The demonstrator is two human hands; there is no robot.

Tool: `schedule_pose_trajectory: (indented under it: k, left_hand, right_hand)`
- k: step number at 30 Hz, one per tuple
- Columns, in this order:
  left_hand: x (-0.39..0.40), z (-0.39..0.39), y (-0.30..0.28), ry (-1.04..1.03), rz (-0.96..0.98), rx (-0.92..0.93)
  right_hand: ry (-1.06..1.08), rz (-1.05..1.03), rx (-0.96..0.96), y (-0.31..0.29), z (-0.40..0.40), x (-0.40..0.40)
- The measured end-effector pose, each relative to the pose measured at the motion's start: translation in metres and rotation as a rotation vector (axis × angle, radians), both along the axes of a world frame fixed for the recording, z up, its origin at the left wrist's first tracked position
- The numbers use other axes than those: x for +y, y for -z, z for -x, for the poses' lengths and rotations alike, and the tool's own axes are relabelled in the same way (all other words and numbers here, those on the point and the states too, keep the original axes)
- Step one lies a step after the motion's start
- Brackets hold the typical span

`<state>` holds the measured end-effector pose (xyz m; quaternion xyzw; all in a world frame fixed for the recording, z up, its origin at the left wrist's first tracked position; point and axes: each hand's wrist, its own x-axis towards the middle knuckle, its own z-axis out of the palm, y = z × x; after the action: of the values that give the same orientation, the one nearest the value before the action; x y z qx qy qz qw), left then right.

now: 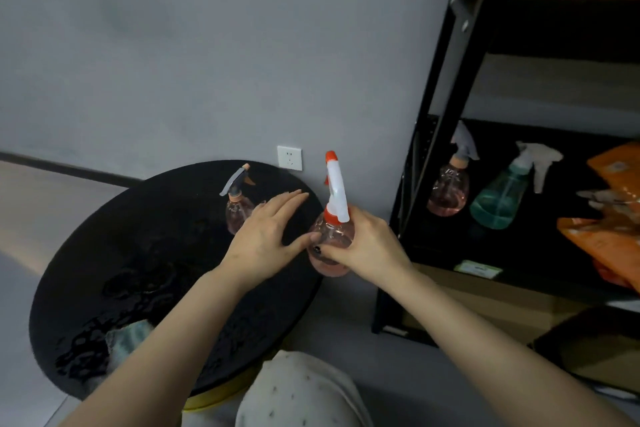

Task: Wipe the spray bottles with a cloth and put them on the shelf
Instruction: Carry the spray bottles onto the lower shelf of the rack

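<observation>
near: grey-green cloth (126, 340) on round black table (104, 253) | right hand (367, 246) grips upright pink clear spray bottle (332, 236) | left hand (266, 236) fingers straight, touching it | black metal shelf (519, 246) right, right hand nearer

You're working in dim, flat light; the picture is soft and grainy throughout. The wide lens bends the shelf (437, 107) frame, and the black table (145, 253) swallows detail.

1 spray bottle (237, 210) stands on the table (145, 253) behind the left hand (263, 239); 2 bottles (449, 189) sit on the shelf (540, 253) right of the right hand (363, 246).
</observation>
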<state>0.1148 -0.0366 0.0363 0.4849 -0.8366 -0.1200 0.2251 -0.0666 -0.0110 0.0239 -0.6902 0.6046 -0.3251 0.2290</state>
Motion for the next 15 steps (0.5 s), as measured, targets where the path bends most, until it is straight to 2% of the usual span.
schedule_pose_trajectory:
  k: [15]
  left_hand:
    - [0.028,0.133,0.000,0.196,-0.006,-0.049]
  right_hand:
    - [0.181,-0.012,0.084,0.005,0.138,0.054]
